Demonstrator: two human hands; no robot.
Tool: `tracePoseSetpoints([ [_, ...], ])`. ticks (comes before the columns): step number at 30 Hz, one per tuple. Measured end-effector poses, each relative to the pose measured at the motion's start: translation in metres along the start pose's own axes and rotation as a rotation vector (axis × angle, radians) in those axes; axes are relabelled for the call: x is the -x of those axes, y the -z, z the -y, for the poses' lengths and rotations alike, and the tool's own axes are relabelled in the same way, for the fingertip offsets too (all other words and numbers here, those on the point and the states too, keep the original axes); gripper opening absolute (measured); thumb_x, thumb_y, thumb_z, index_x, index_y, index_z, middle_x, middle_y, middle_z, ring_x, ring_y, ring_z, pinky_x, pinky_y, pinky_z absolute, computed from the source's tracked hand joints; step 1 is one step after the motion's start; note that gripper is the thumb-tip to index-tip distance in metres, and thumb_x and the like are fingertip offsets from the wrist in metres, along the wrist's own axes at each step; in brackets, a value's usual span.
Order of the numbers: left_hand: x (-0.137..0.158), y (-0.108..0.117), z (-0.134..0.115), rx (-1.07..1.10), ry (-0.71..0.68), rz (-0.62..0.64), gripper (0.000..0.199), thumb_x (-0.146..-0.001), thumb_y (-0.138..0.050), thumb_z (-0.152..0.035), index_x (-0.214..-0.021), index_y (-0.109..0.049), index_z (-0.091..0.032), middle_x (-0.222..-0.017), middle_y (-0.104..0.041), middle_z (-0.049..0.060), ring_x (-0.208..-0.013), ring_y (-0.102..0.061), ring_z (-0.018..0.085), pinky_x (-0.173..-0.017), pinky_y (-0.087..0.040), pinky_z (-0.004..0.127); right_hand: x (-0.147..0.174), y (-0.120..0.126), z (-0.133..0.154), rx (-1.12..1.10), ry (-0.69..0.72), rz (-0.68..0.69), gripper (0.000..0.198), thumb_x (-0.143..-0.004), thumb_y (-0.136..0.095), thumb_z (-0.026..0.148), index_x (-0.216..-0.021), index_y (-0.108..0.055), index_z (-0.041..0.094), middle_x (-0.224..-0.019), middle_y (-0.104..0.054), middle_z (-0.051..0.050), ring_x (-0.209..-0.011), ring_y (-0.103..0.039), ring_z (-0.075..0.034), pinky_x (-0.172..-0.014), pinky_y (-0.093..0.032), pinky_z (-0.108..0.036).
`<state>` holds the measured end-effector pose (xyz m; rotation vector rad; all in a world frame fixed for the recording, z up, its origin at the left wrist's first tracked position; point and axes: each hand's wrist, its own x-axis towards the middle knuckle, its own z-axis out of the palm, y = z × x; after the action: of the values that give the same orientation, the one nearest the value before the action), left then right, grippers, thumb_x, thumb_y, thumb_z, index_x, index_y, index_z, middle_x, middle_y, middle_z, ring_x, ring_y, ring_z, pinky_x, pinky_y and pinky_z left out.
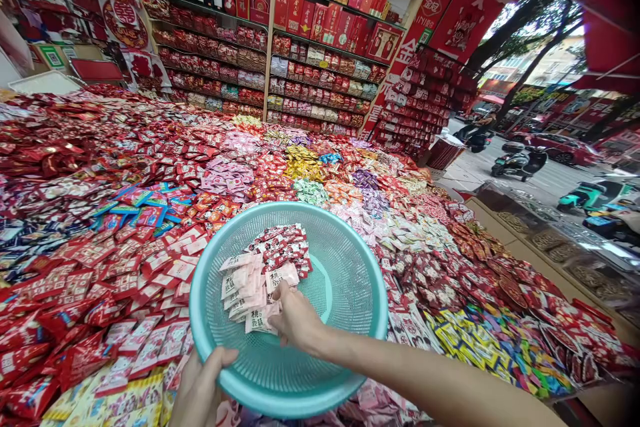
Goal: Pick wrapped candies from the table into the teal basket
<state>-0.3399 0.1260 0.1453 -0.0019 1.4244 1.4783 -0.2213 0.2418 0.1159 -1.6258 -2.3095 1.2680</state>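
Note:
A teal plastic basket with perforated walls sits in front of me on the spread of wrapped sweets. My left hand is closed on its near-left rim, thumb over the edge. Inside the basket, my right hand is closed at a pale pink candy packet with dark lettering, thumb against its lower edge; the other fingers are partly hidden. More pink packets lie in a stack just left of that hand. Behind them rests a bunch of red-and-white packets.
Wrapped sweets in colour groups surround the basket. Shelves with bottles, red boxes and packets stand at the back. To the right are a cardboard-sided bin of loose goods and a street with parked scooters.

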Motion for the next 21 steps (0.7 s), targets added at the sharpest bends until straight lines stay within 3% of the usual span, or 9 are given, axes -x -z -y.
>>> tracePoseSetpoints([
  [4, -0.004, 0.004, 0.001, -0.019, -0.004, -0.009, 0.041, -0.055, -0.075, -0.025, -0.094, -0.062, -0.018, -0.074, -0.066, 0.000, -0.065, -0.060, 0.020, -0.056, -0.047, 0.028, 0.004, 0.008, 0.013, 0.107, -0.008, 0.012, 0.033, -0.076, -0.063, 0.018, -0.106, -0.050, 0.021, -0.074, -0.062, 0.001, -0.063, -0.062, -0.018, -0.062, -0.039, -0.027],
  [8, -0.007, 0.009, -0.002, 0.009, 0.007, 0.005, 0.058, -0.060, -0.074, -0.023, -0.116, -0.061, -0.021, -0.090, -0.071, 0.001, -0.081, -0.065, 0.022, -0.061, -0.049, 0.026, 0.010, 0.026, 0.028, 0.132, 0.020, 0.015, 0.029, -0.078, -0.066, 0.023, -0.102, -0.052, 0.022, -0.064, -0.060, 0.003, -0.058, -0.060, -0.017, -0.062, -0.037, -0.027],
  [11, -0.011, 0.015, -0.008, 0.018, 0.006, -0.001, 0.058, -0.062, -0.073, -0.021, -0.119, -0.061, -0.022, -0.091, -0.072, 0.001, -0.084, -0.065, 0.022, -0.063, -0.052, 0.026, 0.021, 0.058, 0.040, -0.021, 0.129, -0.071, 0.023, -0.082, -0.063, 0.028, -0.101, -0.052, 0.023, -0.056, -0.057, 0.006, -0.052, -0.058, -0.014, -0.059, -0.037, -0.026],
  [14, -0.018, 0.024, -0.015, 0.009, -0.032, -0.030, 0.054, -0.059, -0.072, -0.015, -0.111, -0.064, -0.021, -0.088, -0.071, 0.001, -0.083, -0.065, 0.021, -0.061, -0.053, 0.024, 0.028, 0.100, 0.042, -0.301, 0.237, -0.257, 0.024, -0.087, -0.056, 0.039, -0.101, -0.050, 0.021, -0.055, -0.059, 0.005, -0.044, -0.055, -0.012, -0.051, -0.036, -0.024],
  [18, -0.034, 0.038, -0.027, 0.037, -0.083, -0.111, 0.031, -0.051, -0.070, -0.009, -0.080, -0.065, -0.019, -0.081, -0.070, -0.001, -0.074, -0.062, 0.018, -0.057, -0.053, 0.021, 0.018, 0.136, 0.007, -0.451, 0.249, -0.596, 0.033, -0.085, -0.056, 0.046, -0.104, -0.049, 0.020, -0.059, -0.062, 0.005, -0.041, -0.055, -0.012, -0.045, -0.036, -0.022],
  [21, -0.046, 0.049, -0.036, 0.076, -0.146, -0.198, 0.024, -0.050, -0.070, -0.011, -0.072, -0.064, -0.021, -0.077, -0.070, -0.002, -0.076, -0.063, 0.019, -0.054, -0.054, 0.021, -0.004, 0.130, -0.044, -0.348, 0.163, -0.692, 0.026, -0.088, -0.051, 0.039, -0.106, -0.051, 0.020, -0.062, -0.062, 0.004, -0.045, -0.056, -0.014, -0.049, -0.039, -0.024],
])
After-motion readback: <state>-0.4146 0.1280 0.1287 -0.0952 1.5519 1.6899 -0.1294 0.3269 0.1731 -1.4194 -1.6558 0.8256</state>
